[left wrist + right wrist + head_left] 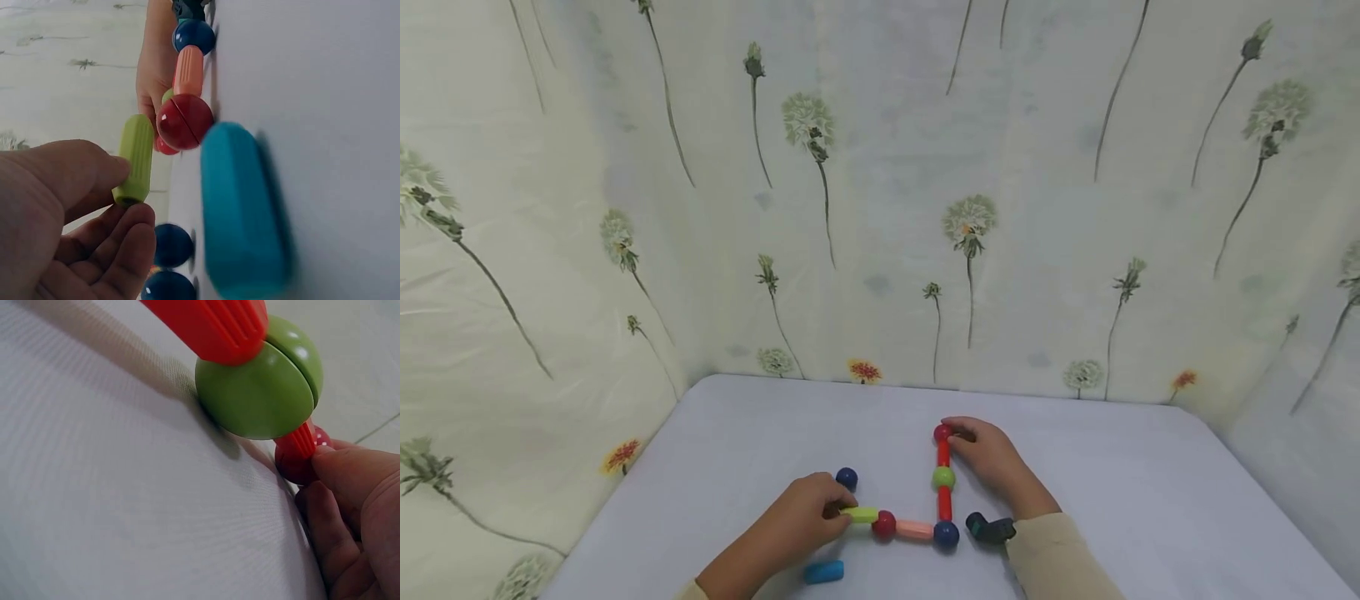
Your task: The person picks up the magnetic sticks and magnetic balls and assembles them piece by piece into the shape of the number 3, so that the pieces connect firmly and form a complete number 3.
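Note:
My left hand [801, 521] pinches a yellow-green ribbed rod [136, 159] between thumb and fingers, its far end close to a red ball [185, 122]. That ball joins a peach rod [914, 530], which runs to a dark blue ball [946, 535]. From there a red rod [945, 504], a light green ball [943, 477] and another red rod [943, 453] lead away from me, making an L on the table. At the far end my right hand [996, 458] pinches a second red ball [942, 432], with the thumb at the rod's joint.
Nearer than my left hand lies a blue rod [823, 572]. Two loose dark blue balls [173, 245] sit beyond that hand, one hidden from the head view. A black and dark green object [990, 529] is by the right wrist. A flower-print curtain [880, 208] hangs behind the white table [1112, 483].

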`<control>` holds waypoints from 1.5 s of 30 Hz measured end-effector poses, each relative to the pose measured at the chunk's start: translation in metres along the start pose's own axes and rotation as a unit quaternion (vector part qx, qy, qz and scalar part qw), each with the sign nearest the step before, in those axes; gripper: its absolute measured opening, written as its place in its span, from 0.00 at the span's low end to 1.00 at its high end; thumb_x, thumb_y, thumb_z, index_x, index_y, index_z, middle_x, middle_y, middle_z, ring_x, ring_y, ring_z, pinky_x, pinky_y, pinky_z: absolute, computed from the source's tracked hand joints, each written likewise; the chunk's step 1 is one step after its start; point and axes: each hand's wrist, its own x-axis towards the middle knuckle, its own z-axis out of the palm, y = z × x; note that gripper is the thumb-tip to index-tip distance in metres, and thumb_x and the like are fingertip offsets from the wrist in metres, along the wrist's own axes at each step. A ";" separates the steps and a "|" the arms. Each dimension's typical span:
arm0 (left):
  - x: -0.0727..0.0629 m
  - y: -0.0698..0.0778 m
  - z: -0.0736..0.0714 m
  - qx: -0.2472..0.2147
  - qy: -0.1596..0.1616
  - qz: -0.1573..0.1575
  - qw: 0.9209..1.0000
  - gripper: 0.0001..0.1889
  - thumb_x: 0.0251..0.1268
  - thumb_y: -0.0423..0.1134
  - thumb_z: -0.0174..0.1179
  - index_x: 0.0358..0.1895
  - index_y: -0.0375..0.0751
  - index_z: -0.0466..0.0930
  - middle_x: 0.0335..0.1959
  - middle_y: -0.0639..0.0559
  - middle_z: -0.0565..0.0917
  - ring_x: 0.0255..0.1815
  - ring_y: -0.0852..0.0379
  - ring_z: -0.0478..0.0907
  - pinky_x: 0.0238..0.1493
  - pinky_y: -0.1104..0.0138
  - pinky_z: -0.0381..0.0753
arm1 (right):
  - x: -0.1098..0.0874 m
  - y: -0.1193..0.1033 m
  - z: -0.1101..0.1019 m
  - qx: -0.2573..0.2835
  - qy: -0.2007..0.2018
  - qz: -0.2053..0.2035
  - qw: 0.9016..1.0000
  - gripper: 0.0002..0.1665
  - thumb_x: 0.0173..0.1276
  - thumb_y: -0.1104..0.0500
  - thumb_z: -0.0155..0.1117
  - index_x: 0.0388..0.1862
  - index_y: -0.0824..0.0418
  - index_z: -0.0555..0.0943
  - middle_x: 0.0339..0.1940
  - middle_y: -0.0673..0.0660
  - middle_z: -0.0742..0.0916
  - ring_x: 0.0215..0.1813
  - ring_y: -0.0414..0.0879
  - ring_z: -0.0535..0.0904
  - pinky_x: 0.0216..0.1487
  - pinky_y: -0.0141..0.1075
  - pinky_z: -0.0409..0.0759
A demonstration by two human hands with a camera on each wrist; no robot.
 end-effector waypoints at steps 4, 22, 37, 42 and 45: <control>0.014 0.012 0.000 0.011 0.010 0.024 1.000 0.05 0.66 0.40 0.71 0.43 0.50 0.91 0.34 0.62 0.80 0.36 0.64 0.75 0.40 0.69 0.79 | 0.000 -0.003 -0.002 0.004 0.000 0.004 1.000 0.22 0.77 0.54 0.66 0.68 0.46 0.82 0.64 0.52 0.86 0.73 0.56 0.76 0.73 0.61 0.70; 0.083 0.047 0.008 0.087 0.062 -0.019 0.994 0.08 0.68 0.40 0.70 0.47 0.46 0.91 0.37 0.56 0.80 0.39 0.60 0.75 0.48 0.64 0.84 | 0.002 -0.002 0.001 0.031 0.001 0.015 0.999 0.22 0.76 0.55 0.67 0.66 0.44 0.83 0.63 0.50 0.87 0.73 0.54 0.76 0.74 0.60 0.69; 0.125 0.060 0.011 0.162 0.062 -0.041 0.984 0.09 0.71 0.38 0.67 0.50 0.44 0.90 0.41 0.53 0.82 0.44 0.58 0.77 0.55 0.61 0.83 | -0.004 -0.002 0.001 0.023 0.000 0.005 1.000 0.20 0.76 0.55 0.67 0.65 0.46 0.84 0.60 0.50 0.88 0.71 0.55 0.78 0.73 0.60 0.70; 0.140 0.061 0.012 0.175 0.065 -0.052 0.981 0.08 0.69 0.35 0.66 0.47 0.42 0.90 0.42 0.51 0.84 0.45 0.56 0.79 0.56 0.60 0.82 | -0.003 -0.001 0.000 0.014 0.002 0.004 1.000 0.20 0.76 0.55 0.67 0.65 0.46 0.84 0.61 0.50 0.88 0.71 0.55 0.78 0.73 0.60 0.70; 0.147 0.062 0.012 0.193 0.062 -0.057 0.978 0.07 0.69 0.35 0.67 0.46 0.41 0.90 0.42 0.51 0.85 0.44 0.56 0.80 0.56 0.61 0.82 | -0.001 -0.001 0.000 0.009 0.002 0.005 1.000 0.21 0.76 0.55 0.67 0.65 0.45 0.83 0.61 0.49 0.88 0.71 0.54 0.78 0.73 0.59 0.70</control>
